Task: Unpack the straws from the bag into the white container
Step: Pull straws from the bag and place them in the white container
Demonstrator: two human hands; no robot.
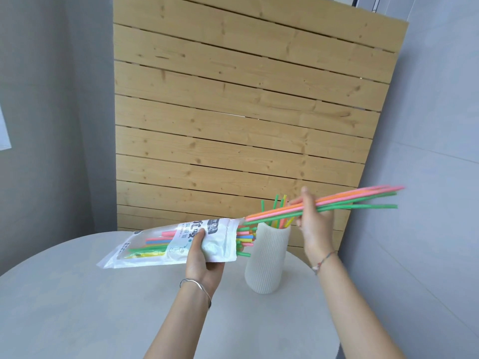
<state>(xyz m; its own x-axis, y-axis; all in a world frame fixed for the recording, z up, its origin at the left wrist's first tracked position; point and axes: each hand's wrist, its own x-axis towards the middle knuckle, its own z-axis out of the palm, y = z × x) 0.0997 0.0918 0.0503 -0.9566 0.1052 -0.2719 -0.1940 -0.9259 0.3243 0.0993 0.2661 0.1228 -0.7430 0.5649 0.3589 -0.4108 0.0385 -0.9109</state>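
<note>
My left hand (201, 257) grips a white plastic straw bag (155, 242) and holds it nearly level above the table, its open mouth pointing right. Coloured straw ends (245, 238) stick out of that mouth. My right hand (315, 224) pinches a bunch of pink, orange and green straws (357, 199), whose left tips are at the bag's mouth and whose long ends reach out to the right. Below them stands the ribbed white container (265, 260), upright, with several green and yellow straws (278, 211) standing in it.
A round pale grey table (103, 307) carries the container near its far right edge. A slatted wooden panel (246, 112) leans against the grey wall behind. Grey walls close in on both sides.
</note>
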